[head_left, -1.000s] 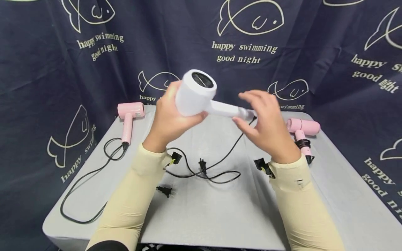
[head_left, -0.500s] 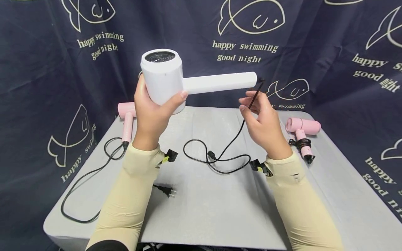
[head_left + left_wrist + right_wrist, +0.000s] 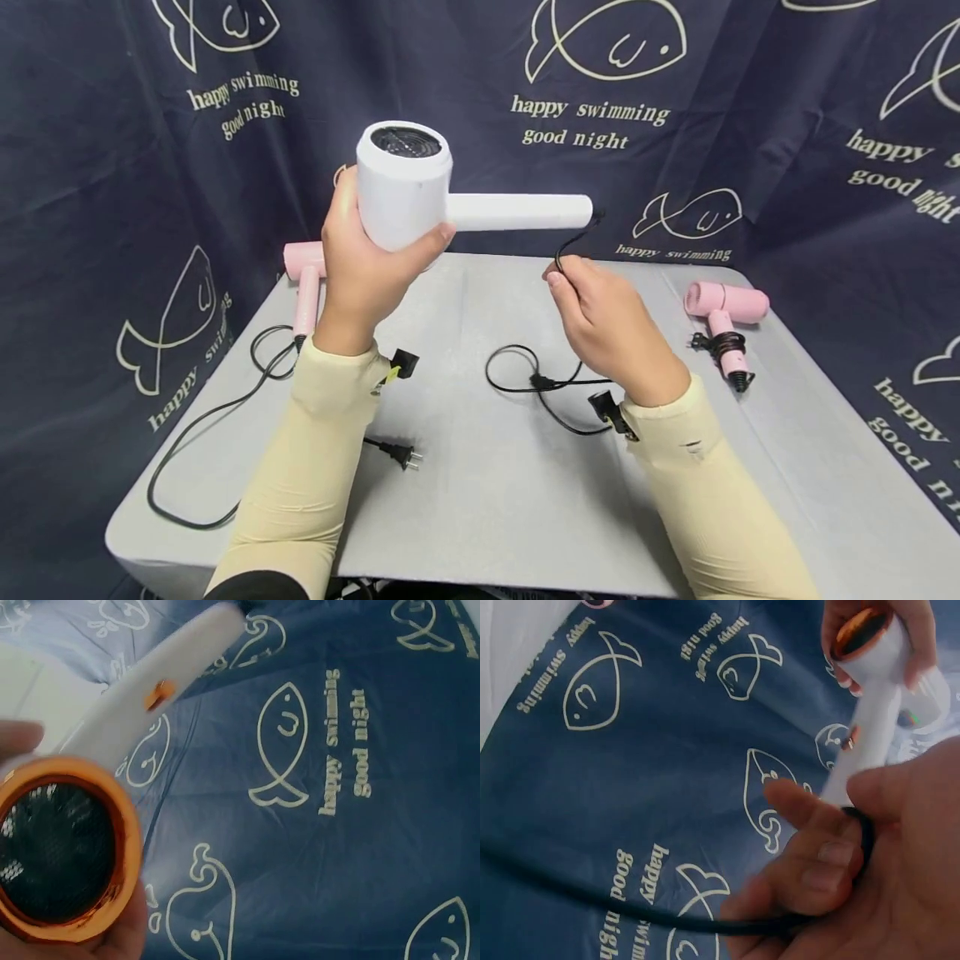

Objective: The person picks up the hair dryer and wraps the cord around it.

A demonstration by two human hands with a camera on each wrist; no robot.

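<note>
A white hair dryer (image 3: 405, 196) is held up over the table by my left hand (image 3: 367, 275), which grips its barrel with the thumb across the front. Its handle points right in the head view. The left wrist view shows an orange-rimmed end with a dark mesh (image 3: 56, 851) and an orange switch (image 3: 160, 694) on the handle. Just below the handle's end, my right hand (image 3: 611, 325) holds the black cord (image 3: 705, 924), fingers curled round it. The rest of that cord loops down to the table, where its plug (image 3: 542, 382) lies.
A pink hair dryer (image 3: 306, 292) lies at the table's left, its cord trailing to a black plug (image 3: 401, 454). Another pink hair dryer (image 3: 738, 303), cord wound round its handle, lies at the right. A navy fish-print curtain (image 3: 450, 67) hangs behind the grey table (image 3: 480, 517).
The white hair dryer rose and moved left, then slightly back right, its handle swinging to level. My right hand left the handle's end, moved down and took hold of the cord.
</note>
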